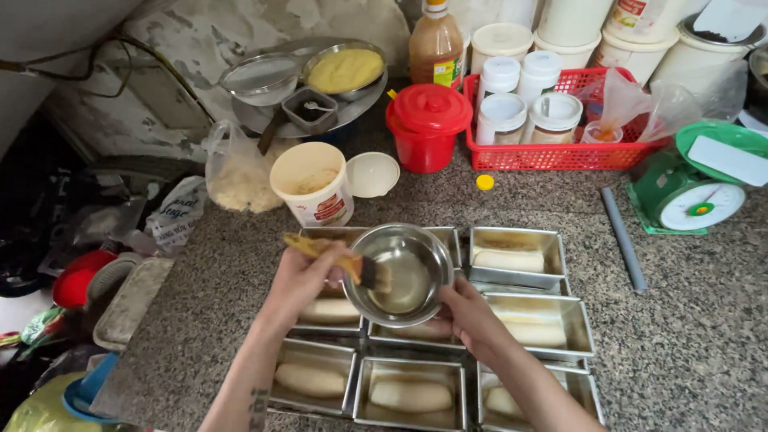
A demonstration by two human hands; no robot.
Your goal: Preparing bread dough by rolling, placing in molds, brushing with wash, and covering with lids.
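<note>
My left hand [302, 278] grips a pastry brush [340, 260] with a yellow handle, and its dark bristles dip into a small steel bowl [400, 276]. My right hand [468, 312] holds that bowl by its lower right rim, above a block of metal loaf tins [528, 280]. Each tin I can see into holds a pale log of dough [412, 394]. The bowl holds a little clear, oily liquid.
Behind the tins stand a white tub [314, 182] with its lid [374, 174] beside it, a bag of crumbs [234, 178], a red lidded container [427, 126], a red basket of jars [552, 120], a sauce bottle [435, 44] and a green kitchen scale [704, 180]. A grey rod [623, 238] lies at the right.
</note>
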